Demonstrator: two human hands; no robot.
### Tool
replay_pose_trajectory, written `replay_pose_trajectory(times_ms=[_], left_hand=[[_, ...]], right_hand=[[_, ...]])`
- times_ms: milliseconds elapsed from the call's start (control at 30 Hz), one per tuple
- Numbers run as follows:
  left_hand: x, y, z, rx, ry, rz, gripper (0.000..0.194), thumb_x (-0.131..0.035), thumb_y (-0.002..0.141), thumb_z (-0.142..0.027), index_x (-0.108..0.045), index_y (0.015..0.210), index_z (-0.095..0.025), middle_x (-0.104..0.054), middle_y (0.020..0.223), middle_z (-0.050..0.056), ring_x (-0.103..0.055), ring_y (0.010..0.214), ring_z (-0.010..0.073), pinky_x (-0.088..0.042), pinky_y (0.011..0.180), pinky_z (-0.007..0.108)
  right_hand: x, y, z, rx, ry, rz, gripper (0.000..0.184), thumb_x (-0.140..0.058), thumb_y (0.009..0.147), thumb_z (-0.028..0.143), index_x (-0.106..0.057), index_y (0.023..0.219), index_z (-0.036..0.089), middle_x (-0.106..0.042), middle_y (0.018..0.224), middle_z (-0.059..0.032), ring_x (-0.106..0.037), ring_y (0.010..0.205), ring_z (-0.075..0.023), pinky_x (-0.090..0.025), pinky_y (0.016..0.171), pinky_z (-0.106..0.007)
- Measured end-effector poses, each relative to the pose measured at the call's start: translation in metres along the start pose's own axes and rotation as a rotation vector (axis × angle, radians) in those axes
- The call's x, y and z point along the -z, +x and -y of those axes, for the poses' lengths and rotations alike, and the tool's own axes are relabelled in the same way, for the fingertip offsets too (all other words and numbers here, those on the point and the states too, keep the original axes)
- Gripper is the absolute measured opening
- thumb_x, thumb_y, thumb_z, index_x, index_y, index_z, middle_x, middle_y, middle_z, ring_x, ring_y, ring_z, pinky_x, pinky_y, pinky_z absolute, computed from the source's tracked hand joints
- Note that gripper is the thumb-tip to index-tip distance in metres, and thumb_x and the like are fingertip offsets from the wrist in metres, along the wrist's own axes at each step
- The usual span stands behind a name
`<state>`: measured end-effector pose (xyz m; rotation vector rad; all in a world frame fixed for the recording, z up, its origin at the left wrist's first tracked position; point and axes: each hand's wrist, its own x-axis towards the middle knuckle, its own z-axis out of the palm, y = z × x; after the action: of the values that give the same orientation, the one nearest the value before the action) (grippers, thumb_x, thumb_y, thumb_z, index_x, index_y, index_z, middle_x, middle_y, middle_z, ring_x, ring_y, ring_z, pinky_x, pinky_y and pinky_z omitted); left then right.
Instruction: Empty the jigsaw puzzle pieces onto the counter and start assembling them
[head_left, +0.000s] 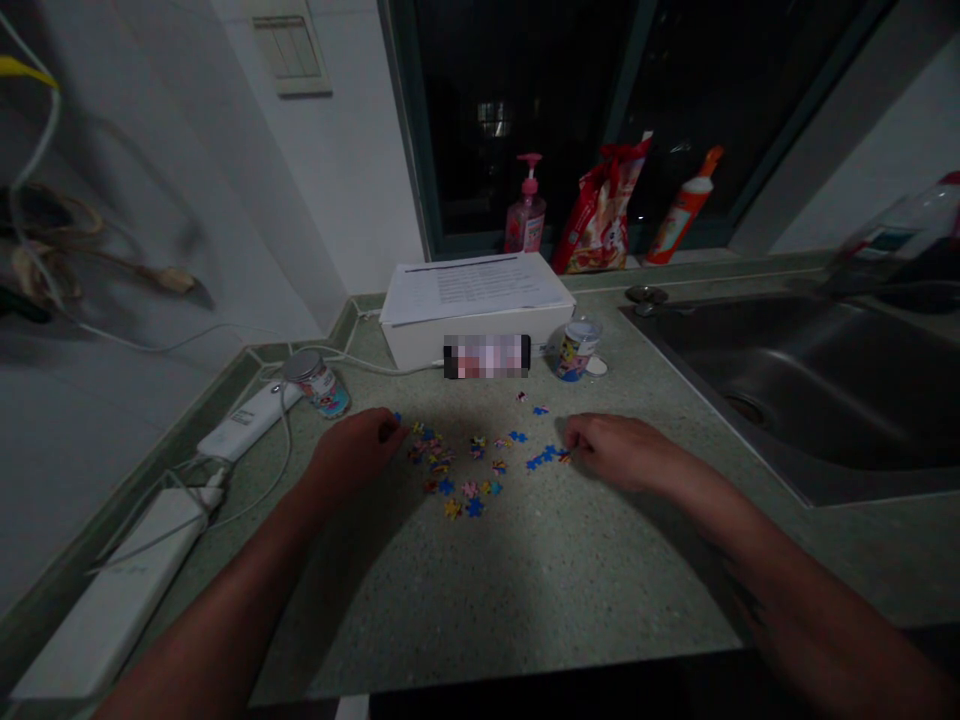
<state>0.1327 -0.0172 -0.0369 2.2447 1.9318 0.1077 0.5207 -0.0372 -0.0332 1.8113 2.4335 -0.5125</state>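
Small jigsaw puzzle pieces (439, 460) lie scattered on the countertop between my hands, mostly blue, yellow and pink. My left hand (358, 440) is closed at the left edge of the pile, with a bit of a blue puzzle piece (397, 416) showing by its fingertips. On the other side, my right hand (619, 450) rests on the counter, its fingers closed at a dark, multicoloured puzzle piece (565, 456). That piece sits at the right end of a short row of blue pieces (550, 453). Both palms are turned away from view.
A phone (487, 357) leans on a white box (420, 345) with papers on top. Clear printed jars (576, 350) (319, 385) stand on both sides. Power strips (124, 590) and cables run along the left. A steel sink (750, 350) is at right.
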Motion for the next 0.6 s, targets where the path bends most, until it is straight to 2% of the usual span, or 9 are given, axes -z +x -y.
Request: replay_pose_trajectory(times_ms=[167, 333, 600], left_hand=[[0.001, 0.000, -0.001, 0.006, -0.001, 0.009, 0.032, -0.051, 0.102, -0.043, -0.074, 0.097, -0.022, -0.079, 0.094, 0.008, -0.071, 0.081, 0.0243, -0.042, 0.070, 0.034], [0.003, -0.001, -0.003, 0.002, 0.002, 0.005, 0.031, -0.052, 0.102, -0.042, -0.075, 0.097, -0.021, -0.079, 0.095, 0.009, -0.071, 0.081, 0.0241, -0.043, 0.070, 0.033], [0.005, -0.003, -0.007, 0.019, 0.024, 0.014, 0.030, -0.054, 0.103, -0.042, -0.076, 0.099, -0.022, -0.080, 0.096, 0.009, -0.072, 0.082, 0.0243, -0.044, 0.071, 0.032]], right_hand=[[0.004, 0.002, 0.003, -0.002, 0.012, -0.052, 0.020, -0.062, 0.094, 0.017, -0.073, 0.109, 0.023, -0.078, 0.105, -0.0082, -0.073, 0.092, -0.0250, -0.048, 0.074, -0.034], [0.000, 0.002, 0.010, 0.201, 0.075, -0.053, 0.025, -0.066, 0.092, 0.018, -0.072, 0.116, 0.023, -0.073, 0.115, -0.0091, -0.072, 0.097, -0.0234, -0.052, 0.087, -0.035], [-0.009, 0.005, 0.011, 0.244, 0.086, -0.066, 0.021, -0.062, 0.092, 0.012, -0.072, 0.105, 0.024, -0.071, 0.109, -0.0073, -0.070, 0.096, -0.0234, -0.052, 0.085, -0.035]])
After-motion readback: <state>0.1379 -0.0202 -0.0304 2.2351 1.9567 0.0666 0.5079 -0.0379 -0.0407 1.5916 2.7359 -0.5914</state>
